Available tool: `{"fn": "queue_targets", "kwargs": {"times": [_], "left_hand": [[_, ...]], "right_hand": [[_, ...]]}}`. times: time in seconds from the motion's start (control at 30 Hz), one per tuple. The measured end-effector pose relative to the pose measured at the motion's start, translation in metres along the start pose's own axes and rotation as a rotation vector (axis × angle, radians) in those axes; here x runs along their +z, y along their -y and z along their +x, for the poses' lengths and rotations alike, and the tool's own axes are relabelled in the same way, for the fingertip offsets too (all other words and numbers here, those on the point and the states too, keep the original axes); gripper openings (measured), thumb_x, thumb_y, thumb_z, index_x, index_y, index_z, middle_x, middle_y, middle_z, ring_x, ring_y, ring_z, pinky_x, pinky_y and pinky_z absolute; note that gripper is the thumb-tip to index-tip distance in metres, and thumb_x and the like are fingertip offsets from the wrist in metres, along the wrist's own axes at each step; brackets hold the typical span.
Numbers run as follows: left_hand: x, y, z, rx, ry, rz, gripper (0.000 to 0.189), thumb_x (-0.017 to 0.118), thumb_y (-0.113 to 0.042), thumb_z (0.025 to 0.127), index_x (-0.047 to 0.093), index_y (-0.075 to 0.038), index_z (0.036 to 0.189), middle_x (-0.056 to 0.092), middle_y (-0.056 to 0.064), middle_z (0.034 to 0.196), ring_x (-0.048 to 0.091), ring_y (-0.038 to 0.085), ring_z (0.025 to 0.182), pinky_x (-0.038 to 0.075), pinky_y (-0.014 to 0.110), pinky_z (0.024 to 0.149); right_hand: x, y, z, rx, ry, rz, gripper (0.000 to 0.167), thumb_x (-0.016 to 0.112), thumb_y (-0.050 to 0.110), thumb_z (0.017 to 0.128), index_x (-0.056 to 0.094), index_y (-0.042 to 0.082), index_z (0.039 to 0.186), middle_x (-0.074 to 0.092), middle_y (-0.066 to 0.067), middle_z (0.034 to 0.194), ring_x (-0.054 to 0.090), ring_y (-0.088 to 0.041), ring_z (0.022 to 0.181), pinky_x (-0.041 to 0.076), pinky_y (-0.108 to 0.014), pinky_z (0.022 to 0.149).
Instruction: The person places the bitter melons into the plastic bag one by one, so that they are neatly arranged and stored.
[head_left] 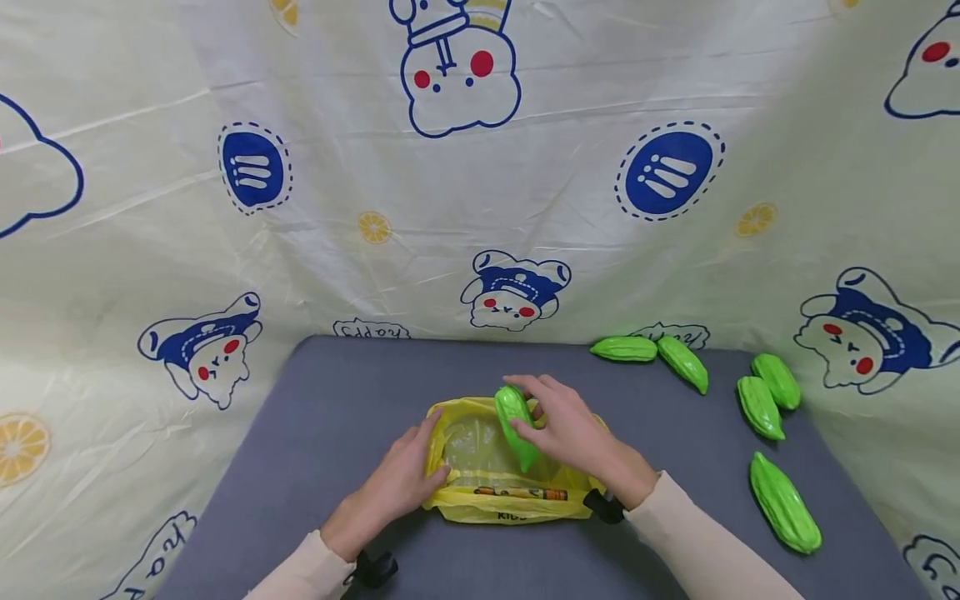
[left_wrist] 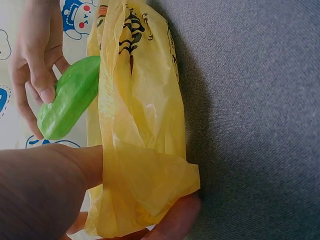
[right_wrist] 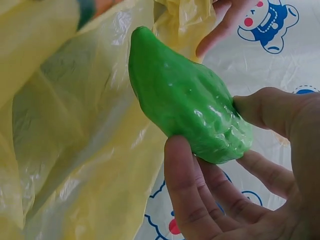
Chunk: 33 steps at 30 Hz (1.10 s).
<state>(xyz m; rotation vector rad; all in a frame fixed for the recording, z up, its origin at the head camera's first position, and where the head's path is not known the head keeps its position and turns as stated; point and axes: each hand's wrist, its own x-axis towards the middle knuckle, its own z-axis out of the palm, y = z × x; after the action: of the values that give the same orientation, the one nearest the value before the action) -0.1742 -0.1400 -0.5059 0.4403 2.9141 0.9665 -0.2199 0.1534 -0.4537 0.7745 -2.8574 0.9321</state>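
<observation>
A yellow plastic bag (head_left: 480,506) with printing stands on the dark grey table, its mouth open upward. My left hand (head_left: 397,471) holds the bag's left side, with the thumb over the rim and the fingers outside, as the left wrist view (left_wrist: 142,175) of the bag shows. Above the mouth my right hand (head_left: 573,429) grips a glossy green bitter melon (head_left: 514,417) between thumb and fingertips. The melon (right_wrist: 182,97) tilts with its narrow end toward the bag's inside.
Two bitter melons (head_left: 624,349) lie along the table's back edge. Two more (head_left: 761,408) rest together at the right, and another (head_left: 784,504) lies nearer the front right. A printed cloth sheet (head_left: 525,183) hangs behind the grey table (head_left: 315,425).
</observation>
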Motion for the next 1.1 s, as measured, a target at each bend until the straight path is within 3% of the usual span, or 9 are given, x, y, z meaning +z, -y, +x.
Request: {"fn": "queue_targets", "kwargs": {"times": [0.27, 0.5, 0.63, 0.87, 1.1], "left_hand": [[0.000, -0.002, 0.002, -0.006, 0.002, 0.002, 0.095, 0.090, -0.017, 0.101, 0.039, -0.003, 0.180, 0.071, 0.031, 0.145, 0.075, 0.040, 0.120, 0.065, 0.056, 0.098], [0.002, -0.004, 0.001, -0.017, 0.006, 0.001, 0.095, 0.090, -0.018, 0.101, 0.039, -0.003, 0.180, 0.067, 0.034, 0.153, 0.073, 0.049, 0.132, 0.065, 0.062, 0.106], [0.002, -0.004, 0.000, -0.020, 0.004, -0.005, 0.095, 0.090, -0.017, 0.100, 0.040, -0.003, 0.179, 0.069, 0.032, 0.151, 0.074, 0.048, 0.130, 0.065, 0.062, 0.105], [0.002, -0.004, -0.001, -0.010, 0.002, -0.004, 0.093, 0.090, -0.017, 0.100, 0.041, -0.001, 0.178, 0.070, 0.031, 0.146, 0.075, 0.045, 0.126, 0.065, 0.061, 0.103], [0.001, -0.004, -0.003, -0.006, 0.006, -0.010, 0.094, 0.091, -0.017, 0.101, 0.040, -0.001, 0.178, 0.068, 0.033, 0.150, 0.074, 0.047, 0.129, 0.065, 0.063, 0.106]], "right_hand": [[0.005, 0.006, 0.003, 0.025, 0.018, 0.006, 0.063, 0.087, 0.022, 0.107, 0.064, 0.014, 0.165, 0.075, -0.011, 0.129, 0.074, -0.015, 0.096, 0.062, -0.022, 0.077], [0.008, 0.011, 0.005, 0.067, 0.044, 0.049, 0.059, 0.087, 0.021, 0.107, 0.067, 0.013, 0.162, 0.074, -0.011, 0.126, 0.077, -0.023, 0.100, 0.063, -0.023, 0.077], [0.012, 0.012, 0.006, 0.065, 0.049, 0.055, 0.056, 0.087, 0.021, 0.107, 0.068, 0.010, 0.159, 0.075, -0.011, 0.125, 0.078, -0.025, 0.100, 0.065, -0.026, 0.079], [0.016, 0.014, 0.008, 0.048, 0.043, 0.052, 0.051, 0.087, 0.022, 0.107, 0.071, 0.009, 0.154, 0.077, -0.013, 0.127, 0.077, -0.020, 0.100, 0.067, -0.030, 0.080], [0.018, 0.019, 0.010, 0.073, 0.054, 0.076, 0.052, 0.088, 0.022, 0.106, 0.071, 0.010, 0.154, 0.077, -0.013, 0.130, 0.079, -0.030, 0.107, 0.069, -0.034, 0.084]]}}
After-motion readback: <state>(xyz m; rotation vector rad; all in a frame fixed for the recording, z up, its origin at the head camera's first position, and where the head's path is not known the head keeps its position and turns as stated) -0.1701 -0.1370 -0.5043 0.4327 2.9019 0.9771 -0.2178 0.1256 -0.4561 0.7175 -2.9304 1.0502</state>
